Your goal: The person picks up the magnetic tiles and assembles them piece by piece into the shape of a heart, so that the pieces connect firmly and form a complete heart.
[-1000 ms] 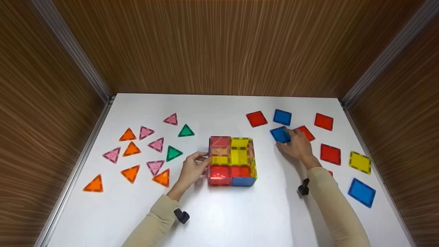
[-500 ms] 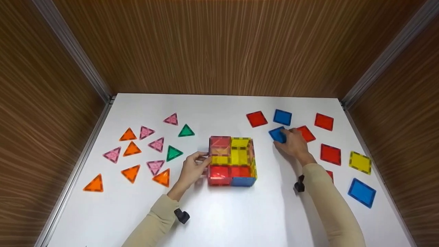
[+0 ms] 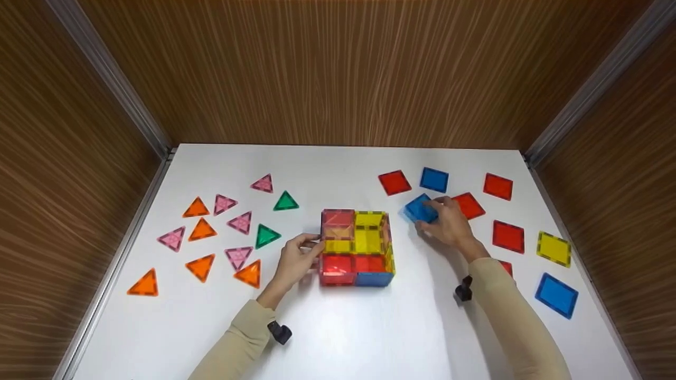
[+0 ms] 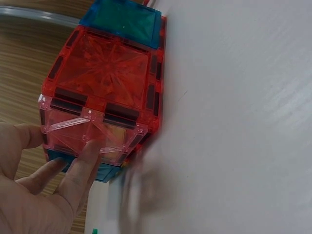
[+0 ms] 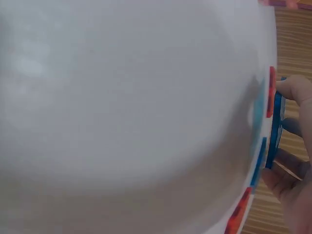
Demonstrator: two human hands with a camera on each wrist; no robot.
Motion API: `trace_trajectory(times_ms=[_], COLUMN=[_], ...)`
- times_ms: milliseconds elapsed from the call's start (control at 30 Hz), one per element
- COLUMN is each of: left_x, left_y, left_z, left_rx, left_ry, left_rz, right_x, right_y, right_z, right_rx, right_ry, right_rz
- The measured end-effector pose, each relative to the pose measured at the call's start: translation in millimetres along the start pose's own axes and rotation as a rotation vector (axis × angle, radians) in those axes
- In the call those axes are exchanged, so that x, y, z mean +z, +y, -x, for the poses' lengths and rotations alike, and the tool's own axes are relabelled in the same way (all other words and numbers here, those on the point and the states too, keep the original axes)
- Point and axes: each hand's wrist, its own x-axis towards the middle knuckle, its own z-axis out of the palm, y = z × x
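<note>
Near the table's middle stands a box-like structure of magnetic tiles (image 3: 369,263) in red, yellow, blue and pink. My left hand (image 3: 297,259) grips its left side. In the left wrist view, fingers (image 4: 80,170) lie against a pink tile wall (image 4: 66,129) and the thumb touches its edge. My right hand (image 3: 449,221) pinches a blue square magnetic tile (image 3: 421,209) by its edges, right of the structure. In the right wrist view this blue tile (image 5: 276,129) appears edge-on, raised off the table, casting a bluish shadow.
Several orange, pink and green triangle tiles (image 3: 202,229) lie spread on the left. Several loose squares lie right: a red tile (image 3: 394,182), a blue tile (image 3: 434,180), a yellow tile (image 3: 554,249) and others. Wood-grain panels (image 3: 338,74) enclose the white table (image 3: 338,338).
My right hand has taken hold of the blue square tile, shifted it slightly left and lifted it off the table. The left hand and the structure have stayed in place.
</note>
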Motion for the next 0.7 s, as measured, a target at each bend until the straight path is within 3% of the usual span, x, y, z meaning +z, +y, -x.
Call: trace_trajectory(times_ms=[167, 333, 467, 700], left_x=[0.2, -0.6, -0.5, -0.4], left_y=[0.7, 2.3, 2.8, 0.4], left_z=[0.8, 2.3, 2.2, -0.3], left_rx=[-0.010, -0.004, -0.001, 0.010], left_ry=[0.003, 0.006, 0.012, 0.008], left_rz=[-0.001, -0.004, -0.004, 0.018], right_x=[-10, -20, -22, -11], right_y=[-16, -37, -55, -81], right_z=[4.1, 11.0, 17.7, 25.5], right_rx=[-0.068, -0.216, -0.326, -0.435], right_ry=[0.039, 0.056, 0.035, -0.033], right_rz=[-0.047, -0.066, -0.067, -0.052])
